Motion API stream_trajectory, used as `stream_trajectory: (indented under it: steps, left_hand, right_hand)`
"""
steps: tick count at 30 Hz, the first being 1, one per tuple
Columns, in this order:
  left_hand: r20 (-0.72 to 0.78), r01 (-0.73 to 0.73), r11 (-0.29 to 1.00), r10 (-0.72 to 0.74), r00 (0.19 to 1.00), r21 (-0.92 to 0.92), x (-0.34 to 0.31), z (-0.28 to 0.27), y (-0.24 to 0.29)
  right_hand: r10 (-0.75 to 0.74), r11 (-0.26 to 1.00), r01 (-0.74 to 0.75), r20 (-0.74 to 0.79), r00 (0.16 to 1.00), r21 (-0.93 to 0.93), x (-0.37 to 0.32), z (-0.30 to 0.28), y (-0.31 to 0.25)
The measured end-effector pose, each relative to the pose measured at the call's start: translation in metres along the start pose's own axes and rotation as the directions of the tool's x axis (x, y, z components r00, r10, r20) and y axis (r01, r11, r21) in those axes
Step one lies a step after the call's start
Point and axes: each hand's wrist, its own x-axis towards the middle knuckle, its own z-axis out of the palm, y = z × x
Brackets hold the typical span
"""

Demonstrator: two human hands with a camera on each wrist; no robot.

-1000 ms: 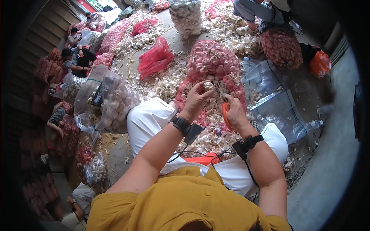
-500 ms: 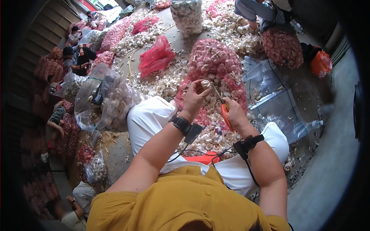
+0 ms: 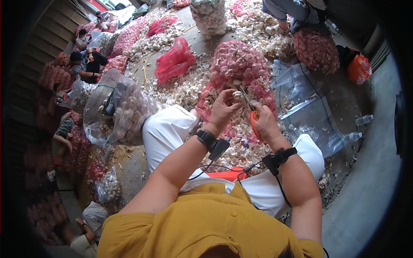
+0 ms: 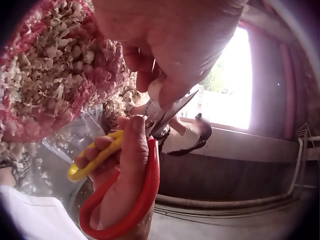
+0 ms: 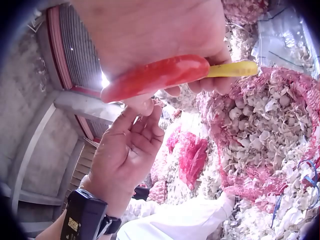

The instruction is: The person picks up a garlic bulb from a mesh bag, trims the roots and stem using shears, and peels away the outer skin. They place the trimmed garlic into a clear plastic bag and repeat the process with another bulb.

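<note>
In the head view my left hand [image 3: 222, 111] pinches a pale garlic bulb [image 3: 237, 94] between thumb and fingertips. My right hand [image 3: 267, 124] grips a pair of scissors [image 3: 254, 124], its blades reaching up beside the bulb. The left wrist view shows one red and one yellow handle loop, with the right thumb [image 4: 134, 145] through the red loop [image 4: 154, 172] and fingers through the yellow one. There the garlic [image 4: 155, 90] is partly hidden by the left hand, close to the blades. Both hands are over an open pink mesh sack [image 3: 238, 60] of garlic.
Garlic skins and trimmings [image 3: 241, 150] cover the floor before my legs. A clear bag of bulbs [image 3: 129, 112] stands at left, and clear plastic sheets [image 3: 312, 120] lie at right. A red net [image 3: 174, 60] is ahead. Other people sit among sacks farther off.
The left hand and the bulb have shifted slightly right since half a second ago. The scissor blades have turned and come up against the bulb. Both grips stay the same.
</note>
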Motion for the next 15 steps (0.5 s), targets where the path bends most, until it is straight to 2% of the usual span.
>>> stream_trajectory:
  steps: [2,7,9,10,11,12,13,14,15]
  left_hand:
    - [-0.012,-0.014,0.997,0.015,1.000,0.077,-0.001,0.000,0.001]
    - [-0.029,0.003,1.000,-0.003,1.000,0.009,-0.001,0.000,0.003]
    - [-0.039,0.016,0.999,-0.017,0.999,-0.035,-0.002,-0.001,0.006]
    - [-0.029,0.058,0.997,-0.059,0.998,-0.048,-0.002,-0.002,0.007]
    - [-0.018,0.101,0.993,-0.102,0.995,-0.062,-0.002,-0.002,0.007]
    - [-0.017,0.104,0.993,-0.105,0.994,-0.063,-0.003,-0.002,0.003]
    - [0.041,0.106,0.993,-0.105,0.994,-0.047,-0.003,-0.004,-0.003]
    - [0.098,0.106,0.994,-0.103,0.990,-0.030,-0.004,-0.004,-0.007]
    - [0.098,0.108,0.994,-0.104,0.990,-0.032,-0.006,-0.001,-0.006]
  right_hand:
    - [-0.004,1.000,0.004,0.000,1.000,-0.010,0.000,0.001,0.003]
    - [-0.030,1.000,0.030,-0.015,0.999,0.005,0.001,-0.001,0.000]
    - [0.185,0.966,-0.186,0.020,0.983,0.180,0.001,-0.004,-0.006]
    - [0.186,0.966,-0.186,0.021,0.982,0.180,0.003,-0.005,-0.006]
    - [0.309,0.839,-0.327,0.113,0.944,0.434,0.006,-0.006,-0.006]
    - [0.397,0.628,-0.448,0.233,0.888,0.637,0.008,-0.007,-0.005]
    - [0.389,0.532,-0.411,0.217,0.895,0.740,0.009,-0.003,-0.002]
    - [0.391,0.533,-0.412,0.217,0.894,0.739,0.010,-0.003,-0.003]
    - [0.392,0.477,-0.382,0.197,0.899,0.791,0.011,-0.004,-0.004]
